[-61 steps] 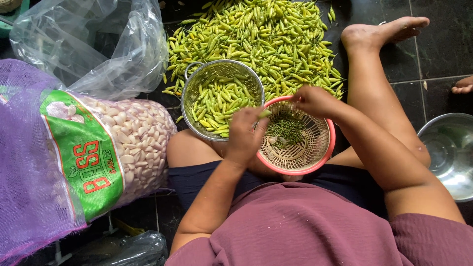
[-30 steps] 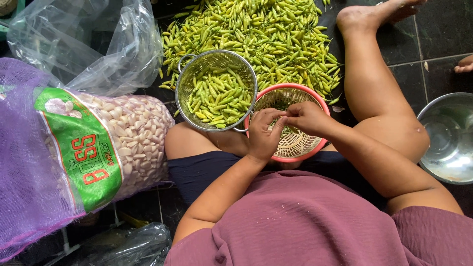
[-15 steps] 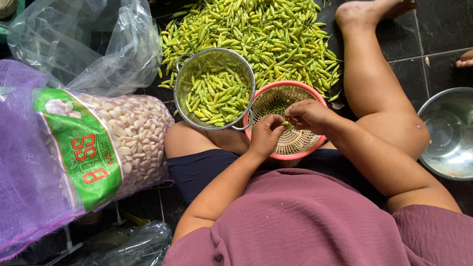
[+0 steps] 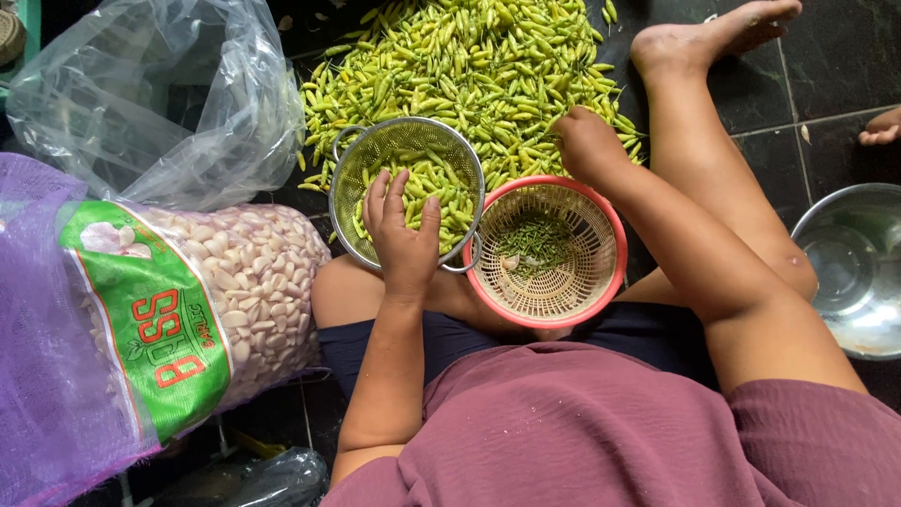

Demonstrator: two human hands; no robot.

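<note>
Green chillies (image 4: 469, 66): a large loose heap on the dark tiled floor (image 4: 845, 66), directly ahead of the seated person, pods lying every way with no common long axis. Right hand (image 4: 587, 141): reached forward to the near edge of the heap, fingers curled down among the pods; whether it has closed on one cannot be told from here. It is the nearer hand to the heap, which lies just beyond and under its fingertips. Left hand (image 4: 402, 235): fingers spread flat and loose, resting over the near rim of the metal strainer (image 4: 361, 160), holding nothing that can be seen. Strainer: round wire mesh, part filled with chillies, sitting between the heap and the person's left knee. Pink basket (image 4: 615, 282): round plastic weave, touching the strainer on its right side, holding a small dark-green pile of stems (image 4: 535, 239). Steel bowl (image 4: 854, 272): at the right edge, beyond the person's right leg, well apart from the heap. Garlic sack (image 4: 244, 282): purple net with a green label, at the left beside the knee. Clear plastic bag (image 4: 150, 103): crumpled, behind the sack. Another person's toes (image 4: 882, 127): at the right edge.
</note>
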